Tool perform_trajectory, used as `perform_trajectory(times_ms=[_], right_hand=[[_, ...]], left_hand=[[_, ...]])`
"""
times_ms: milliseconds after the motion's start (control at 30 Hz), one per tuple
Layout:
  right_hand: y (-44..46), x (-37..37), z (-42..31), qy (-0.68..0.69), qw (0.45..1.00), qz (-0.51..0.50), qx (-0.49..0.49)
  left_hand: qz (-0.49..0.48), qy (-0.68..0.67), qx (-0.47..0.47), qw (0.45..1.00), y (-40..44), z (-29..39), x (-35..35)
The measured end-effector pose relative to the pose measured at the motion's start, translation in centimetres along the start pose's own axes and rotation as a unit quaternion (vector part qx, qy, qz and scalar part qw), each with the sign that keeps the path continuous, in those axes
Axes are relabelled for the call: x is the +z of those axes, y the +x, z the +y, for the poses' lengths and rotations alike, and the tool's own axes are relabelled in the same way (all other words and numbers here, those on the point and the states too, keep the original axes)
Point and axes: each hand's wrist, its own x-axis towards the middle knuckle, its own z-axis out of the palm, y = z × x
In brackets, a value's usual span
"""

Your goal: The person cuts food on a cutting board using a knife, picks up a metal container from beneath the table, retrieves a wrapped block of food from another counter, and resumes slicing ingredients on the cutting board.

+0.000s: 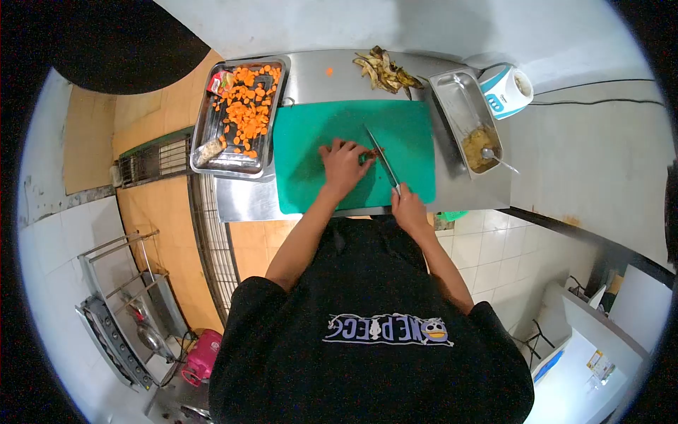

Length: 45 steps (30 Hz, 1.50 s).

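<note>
A: What's in the right hand?
B: A knife. The fingers are wrapped around its handle, and the blade slants across the green board.
A: And the left hand?
B: It rests over the board with its fingers bent and slightly apart, the tips right by a small dark piece of food. I can't tell whether they pinch it.
A: Where exactly is that piece?
B: On the board, between the left fingertips and the blade.
A: What else is on the bench?
B: To the left, a metal tray of cut carrots and a red packet. Beyond the board, a heap of peels. To the right, a metal pan with yellowish mash and a spoon.
</note>
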Motion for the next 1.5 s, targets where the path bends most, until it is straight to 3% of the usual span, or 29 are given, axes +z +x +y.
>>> perform_trajectory(times_ms=[300,467,600,1000,1067,1167,1267,1500], right_hand=[[0.1,0.5,1.5,0.006,1.0,-0.006,-0.015],[0.0,-0.9,0.5,0.024,0.998,0.052,-0.031],[0.2,0.1,1.4,0.007,1.0,0.023,-0.004],[-0.2,-0.3,0.3,0.006,0.999,0.029,0.018],[-0.1,-2.0,-0.1,0.03,0.999,-0.015,0.006],[-0.6,-1.1,-0.2,0.004,0.999,0.033,-0.006],[-0.8,0.8,0.4,0.013,1.0,0.012,0.021],[-1.4,-0.8,-0.7,0.013,0.999,0.038,0.002]], left_hand=[[0.03,0.012,0.02,0.999,0.7,0.8,0.5],[0.042,0.022,0.028,0.998,0.9,0.5,1.5],[0.042,0.03,0.049,0.997,0.9,0.4,1.6],[0.012,0.036,0.045,0.998,1.3,0.6,1.2],[-0.009,0.014,0.043,0.999,1.3,0.5,1.7],[-0.021,0.021,0.037,0.999,1.5,0.7,1.6],[0.039,0.023,0.056,0.997,1.0,0.4,1.8],[0.025,0.033,0.021,0.999,0.4,0.3,0.5]])
